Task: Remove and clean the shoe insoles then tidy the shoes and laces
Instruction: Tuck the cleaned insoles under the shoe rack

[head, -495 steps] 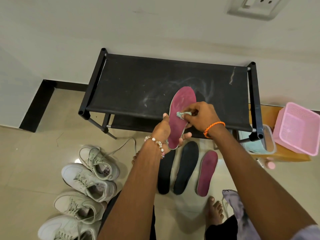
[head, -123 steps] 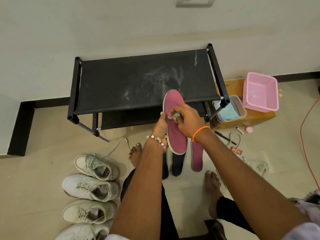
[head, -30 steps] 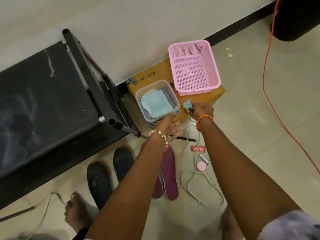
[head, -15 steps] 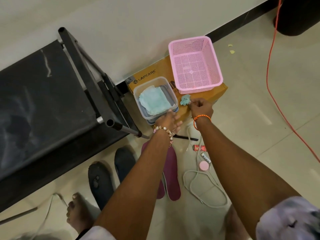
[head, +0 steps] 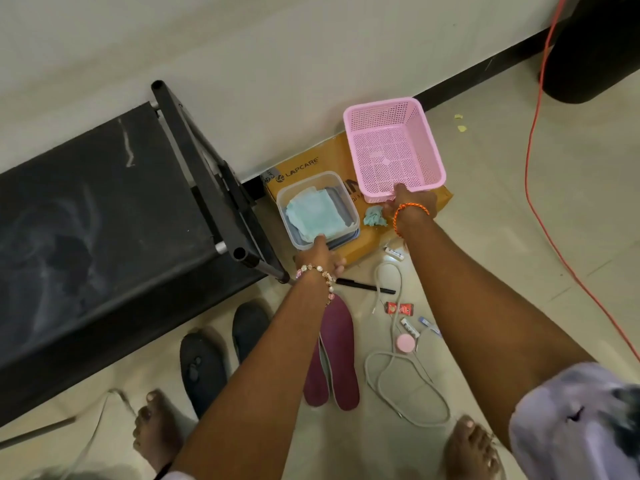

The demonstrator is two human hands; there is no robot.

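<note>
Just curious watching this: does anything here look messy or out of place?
Yes. A crumpled teal wipe lies loose on the cardboard box, not in the tub, and a grey lace sprawls among small litter.
</note>
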